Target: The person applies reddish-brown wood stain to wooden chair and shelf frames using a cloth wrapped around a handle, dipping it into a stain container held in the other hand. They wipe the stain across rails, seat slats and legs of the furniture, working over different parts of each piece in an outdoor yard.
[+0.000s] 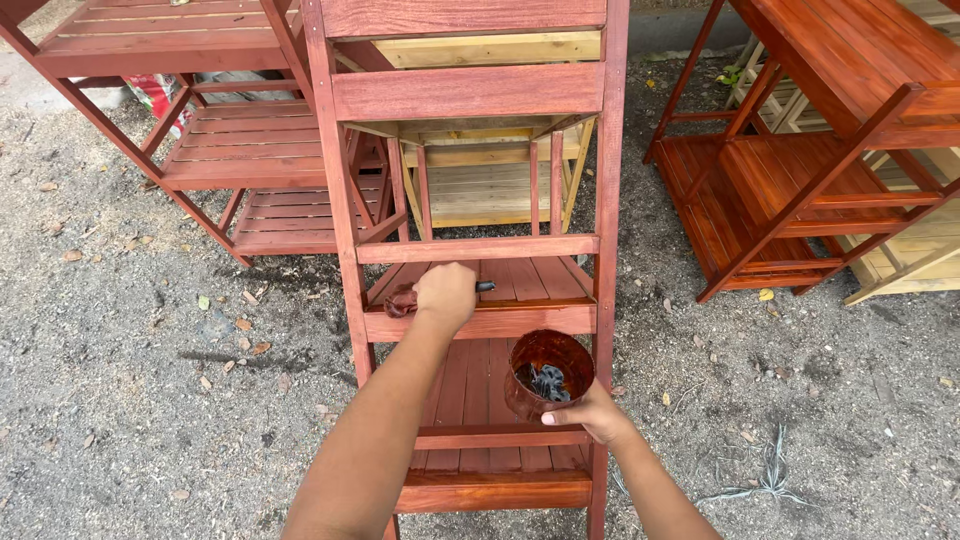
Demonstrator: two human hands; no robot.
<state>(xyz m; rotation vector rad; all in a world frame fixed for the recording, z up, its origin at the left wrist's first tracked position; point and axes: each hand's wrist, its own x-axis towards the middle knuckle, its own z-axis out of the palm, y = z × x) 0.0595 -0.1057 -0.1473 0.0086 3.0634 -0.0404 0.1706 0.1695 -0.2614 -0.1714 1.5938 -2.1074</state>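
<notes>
My left hand (pixel 444 294) is closed around a paintbrush (pixel 402 300) whose stain-soaked bristles rest on a slatted shelf of a red-brown wooden ladder rack (pixel 470 92) standing right in front of me. The brush's dark handle tip (pixel 486 286) pokes out to the right of my fist. Lower and to the right, my right hand (pixel 592 412) grips a small cup (pixel 548 374) coated in reddish stain, with dark liquid inside. The cup hangs over the rack's lower shelf.
Behind the rack stands an unstained pale wooden shelf unit (pixel 490 180). More stained racks lie at the upper left (pixel 240 140) and upper right (pixel 800 170). Grey gravel ground (pixel 130 400) with dry leaves surrounds everything.
</notes>
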